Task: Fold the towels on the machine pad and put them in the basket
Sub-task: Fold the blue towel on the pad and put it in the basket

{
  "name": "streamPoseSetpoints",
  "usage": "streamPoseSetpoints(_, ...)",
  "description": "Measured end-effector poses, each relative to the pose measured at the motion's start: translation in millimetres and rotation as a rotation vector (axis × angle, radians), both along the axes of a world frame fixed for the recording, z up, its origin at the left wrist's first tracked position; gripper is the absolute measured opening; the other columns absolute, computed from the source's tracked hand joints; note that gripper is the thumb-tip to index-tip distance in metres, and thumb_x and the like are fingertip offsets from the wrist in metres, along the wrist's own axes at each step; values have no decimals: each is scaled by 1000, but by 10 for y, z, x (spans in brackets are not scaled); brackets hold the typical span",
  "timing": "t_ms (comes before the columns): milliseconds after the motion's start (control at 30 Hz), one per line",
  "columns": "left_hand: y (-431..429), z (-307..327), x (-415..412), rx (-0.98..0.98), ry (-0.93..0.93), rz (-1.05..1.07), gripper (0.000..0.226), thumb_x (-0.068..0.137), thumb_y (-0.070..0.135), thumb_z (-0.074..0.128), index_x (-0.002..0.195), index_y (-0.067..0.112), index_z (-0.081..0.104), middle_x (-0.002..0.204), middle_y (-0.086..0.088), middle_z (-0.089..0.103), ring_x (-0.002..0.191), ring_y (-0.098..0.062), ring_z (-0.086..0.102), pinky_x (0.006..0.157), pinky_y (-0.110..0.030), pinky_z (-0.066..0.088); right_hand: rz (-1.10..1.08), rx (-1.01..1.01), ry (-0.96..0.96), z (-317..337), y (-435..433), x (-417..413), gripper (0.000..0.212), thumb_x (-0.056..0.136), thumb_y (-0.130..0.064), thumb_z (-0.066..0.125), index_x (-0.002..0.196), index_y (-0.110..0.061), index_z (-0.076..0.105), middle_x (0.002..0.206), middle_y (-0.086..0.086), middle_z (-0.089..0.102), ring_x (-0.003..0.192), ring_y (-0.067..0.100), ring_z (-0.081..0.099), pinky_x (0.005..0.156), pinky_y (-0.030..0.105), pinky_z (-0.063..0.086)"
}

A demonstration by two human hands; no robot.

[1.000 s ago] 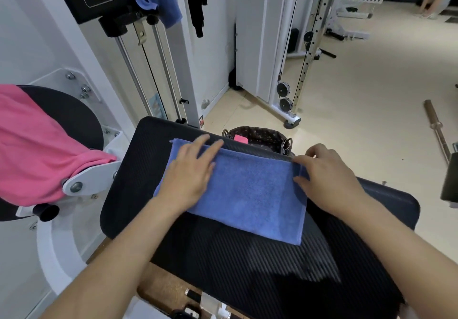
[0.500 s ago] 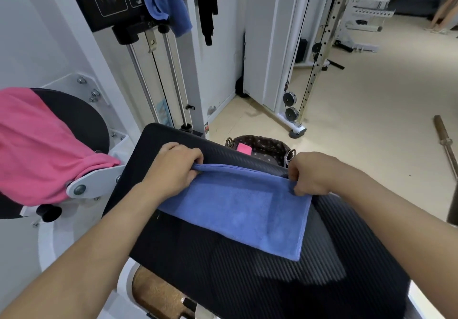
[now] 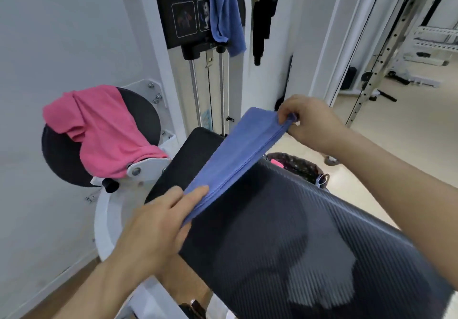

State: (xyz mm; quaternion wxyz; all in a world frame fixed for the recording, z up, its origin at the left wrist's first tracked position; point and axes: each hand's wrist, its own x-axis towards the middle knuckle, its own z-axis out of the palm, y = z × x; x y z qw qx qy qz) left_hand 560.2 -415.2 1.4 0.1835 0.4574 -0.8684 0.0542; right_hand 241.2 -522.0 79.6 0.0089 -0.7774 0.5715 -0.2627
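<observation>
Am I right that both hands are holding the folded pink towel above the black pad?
Not quite: the head view shows the left hand and right hand holding the folded blue towel, not a pink one, above the black pad.

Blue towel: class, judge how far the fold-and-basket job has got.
Done: the blue towel is folded narrow. In hand: left hand and right hand hold its ends above the pad. Remaining: placing it in the basket; the pink towel lies unfolded.

Both hands' grip on folded blue towel (image 3: 238, 155), above machine pad (image 3: 285, 232)
</observation>
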Motion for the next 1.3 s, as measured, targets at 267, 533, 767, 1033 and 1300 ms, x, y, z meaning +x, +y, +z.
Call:
streamPoseSetpoints(267,669,-1084,-815,554,-183,86,91,88,-2,47,153,37,-4,115,-1,38,101,-21,47,64,-33,39,55,256,127,-1012,265,-312,29,64,12,51,75,-9,67,92,6,65,88,31,62,82,39,51)
streamPoseSetpoints(533,894,-1475,-880,458,-92,166,114,31,7,88,133,37,47,71,11,43,53,-3,46,38,-13,28,-79,246,90,-1000,424,-200,32,77,-38,75,65,-14,57,77,-1,57,72,19,54,67,36,45)
streamPoseSetpoints(767,1044,-1514,-742,482,-28,183,107,53,-4,75,142,42,38,81,12,28,66,-8,47,51,-21,41,-199,273,-33,-1061,601,-225,20,71,-5,70,75,-17,55,83,-1,58,83,26,55,69,33,41)
streamPoseSetpoints(1033,1105,-1464,-796,480,6,198,72,82,29,66,143,45,30,96,13,42,92,-11,47,78,-30,46,157,-10,272,-1302,1028,-29,28,72,1,69,95,-14,71,95,4,60,85,29,54,62,39,50)
streamPoseSetpoints(1300,749,-1298,-1268,436,253,210,27,94,46,50,116,31,54,106,15,54,98,-6,50,77,-24,47,483,-5,649,-1496,1086,-144,11,77,-17,71,83,-24,66,85,-5,53,72,18,51,56,33,40)
